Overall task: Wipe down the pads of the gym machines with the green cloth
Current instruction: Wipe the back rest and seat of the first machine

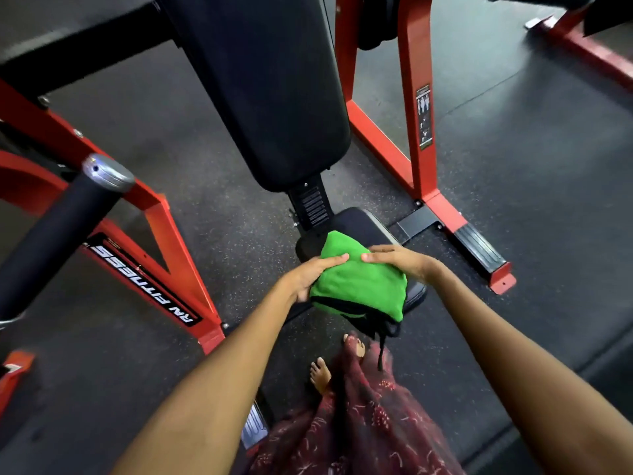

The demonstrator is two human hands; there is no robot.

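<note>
**Over the seat pad: a soft cloth, bunched between two hands**

On the black seat pad [366, 224] of the red-framed machine [416, 108], the green cloth [359, 282] sits bunched between both hands. The left hand [313, 274] cups its near-left edge, fingers curled over the top; the right hand [399, 260] lies across it, fingers fairly straight, pressing down. It looks light, limp and unbreakable. A flat palm on top should spread it better than a pinch; the dangling black-trimmed hem could snag.
</note>
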